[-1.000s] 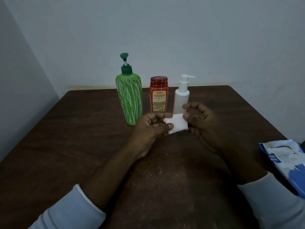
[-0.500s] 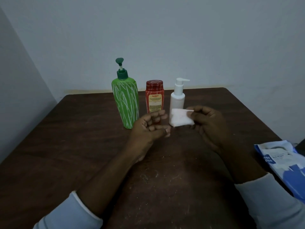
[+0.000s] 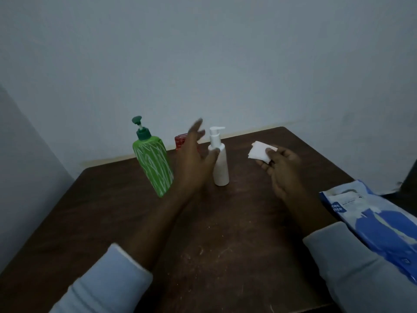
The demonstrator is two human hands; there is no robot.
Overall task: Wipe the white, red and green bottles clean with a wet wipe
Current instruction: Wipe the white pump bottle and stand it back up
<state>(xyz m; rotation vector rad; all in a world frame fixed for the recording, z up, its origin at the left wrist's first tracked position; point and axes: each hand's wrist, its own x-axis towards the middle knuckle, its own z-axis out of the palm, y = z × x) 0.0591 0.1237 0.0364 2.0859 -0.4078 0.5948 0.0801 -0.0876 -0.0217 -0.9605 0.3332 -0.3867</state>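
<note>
Head camera looks down on a dark table [image 3: 225, 233]. Left hand [image 3: 194, 159], fingers spread and empty, reaches between the red bottle [image 3: 180, 141] behind it and the white bottle [image 3: 220, 163], thumb at the white bottle's shoulder. Right hand [image 3: 282, 168] pinches a folded wet wipe [image 3: 259, 152]. Green bottle [image 3: 153, 163] stands leftmost.

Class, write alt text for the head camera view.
The left hand reaches open toward the white bottle while the right hand holds a wet wipe. The green bottle and the partly hidden red bottle stand on a brown table.
</note>
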